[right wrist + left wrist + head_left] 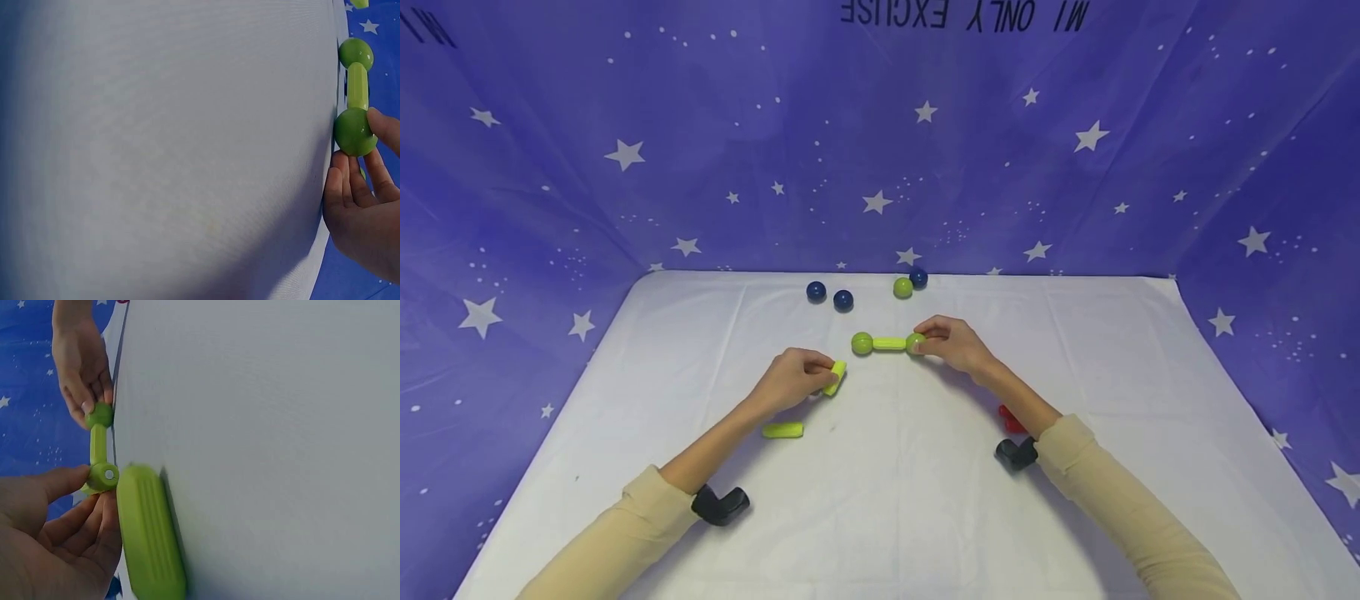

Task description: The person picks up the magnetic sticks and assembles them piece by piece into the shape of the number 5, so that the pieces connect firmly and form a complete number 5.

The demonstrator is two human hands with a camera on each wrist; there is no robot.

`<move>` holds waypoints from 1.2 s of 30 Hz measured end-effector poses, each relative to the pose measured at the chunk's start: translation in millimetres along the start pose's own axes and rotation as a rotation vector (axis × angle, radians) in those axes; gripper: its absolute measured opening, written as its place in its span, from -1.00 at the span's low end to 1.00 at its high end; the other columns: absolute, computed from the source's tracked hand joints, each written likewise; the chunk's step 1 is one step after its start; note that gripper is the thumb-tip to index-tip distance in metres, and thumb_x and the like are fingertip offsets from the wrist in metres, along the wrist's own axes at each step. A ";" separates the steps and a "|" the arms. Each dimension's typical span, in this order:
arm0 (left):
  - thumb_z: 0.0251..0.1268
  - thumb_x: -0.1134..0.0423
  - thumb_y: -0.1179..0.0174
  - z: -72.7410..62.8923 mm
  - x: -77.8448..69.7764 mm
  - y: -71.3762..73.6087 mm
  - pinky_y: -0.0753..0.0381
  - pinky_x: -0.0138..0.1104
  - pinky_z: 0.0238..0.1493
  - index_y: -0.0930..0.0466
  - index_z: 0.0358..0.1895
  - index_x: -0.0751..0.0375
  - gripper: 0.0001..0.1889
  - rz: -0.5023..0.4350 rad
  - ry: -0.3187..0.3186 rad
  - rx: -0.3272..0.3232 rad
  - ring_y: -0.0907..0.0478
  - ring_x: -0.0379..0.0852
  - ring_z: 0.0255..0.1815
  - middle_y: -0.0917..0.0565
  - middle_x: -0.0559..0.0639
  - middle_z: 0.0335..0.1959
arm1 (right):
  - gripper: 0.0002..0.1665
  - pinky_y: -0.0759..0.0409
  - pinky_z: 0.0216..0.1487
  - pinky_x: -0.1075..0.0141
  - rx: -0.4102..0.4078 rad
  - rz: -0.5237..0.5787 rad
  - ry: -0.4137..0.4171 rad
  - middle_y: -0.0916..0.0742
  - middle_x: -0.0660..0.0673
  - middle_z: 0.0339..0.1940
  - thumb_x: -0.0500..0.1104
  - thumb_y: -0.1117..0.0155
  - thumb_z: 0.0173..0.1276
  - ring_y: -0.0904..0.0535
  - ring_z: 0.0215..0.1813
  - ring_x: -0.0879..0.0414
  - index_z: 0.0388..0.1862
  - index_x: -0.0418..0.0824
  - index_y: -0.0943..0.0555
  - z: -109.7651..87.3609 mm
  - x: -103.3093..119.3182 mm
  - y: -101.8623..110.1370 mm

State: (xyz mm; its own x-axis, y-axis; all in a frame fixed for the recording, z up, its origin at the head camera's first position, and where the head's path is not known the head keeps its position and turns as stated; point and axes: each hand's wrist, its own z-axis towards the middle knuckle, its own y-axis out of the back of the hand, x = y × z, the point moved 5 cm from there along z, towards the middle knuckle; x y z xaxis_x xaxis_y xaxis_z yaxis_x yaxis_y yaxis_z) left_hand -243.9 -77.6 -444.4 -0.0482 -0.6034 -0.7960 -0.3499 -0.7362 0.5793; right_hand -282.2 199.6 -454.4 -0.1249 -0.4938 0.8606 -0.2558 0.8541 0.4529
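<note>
My right hand pinches a green ball between thumb and fingers. That ball joins one end of a yellow-green rod, and a second green ball sits on the other end, forming a dumbbell shape level on the table. To its lower left, my left hand holds another yellow-green rod between thumb and fingertips, tilted. In the left wrist view the held rod appears end-on, showing a silvery round tip. A third yellow-green rod lies on the table near my left wrist.
Two blue balls lie at the back of the white table. Right of them, a green ball and another blue ball sit close together. Red pieces show partly behind my right forearm. A starry blue cloth stands behind.
</note>
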 end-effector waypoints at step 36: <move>0.22 0.17 -0.41 22.3 -17.2 -21.9 -0.56 -0.31 -0.25 -0.72 -0.11 0.30 -0.71 -0.068 0.074 -0.071 -0.65 -0.15 -0.42 -0.74 -0.08 -0.47 | -0.60 -0.49 0.12 0.13 -0.008 0.018 0.012 -0.73 -0.10 -0.02 -0.13 -0.46 0.29 -0.60 0.05 0.01 0.08 -0.17 -0.65 2.3 -0.6 -3.0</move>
State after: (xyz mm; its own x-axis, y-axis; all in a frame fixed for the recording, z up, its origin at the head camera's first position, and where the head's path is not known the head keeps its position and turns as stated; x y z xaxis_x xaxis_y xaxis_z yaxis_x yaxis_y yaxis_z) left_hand -256.2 -44.2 -447.3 0.0436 -0.5707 -0.8200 -0.2828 -0.7942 0.5378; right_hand -283.5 196.9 -456.8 -0.1179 -0.4761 0.8715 -0.2461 0.8642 0.4388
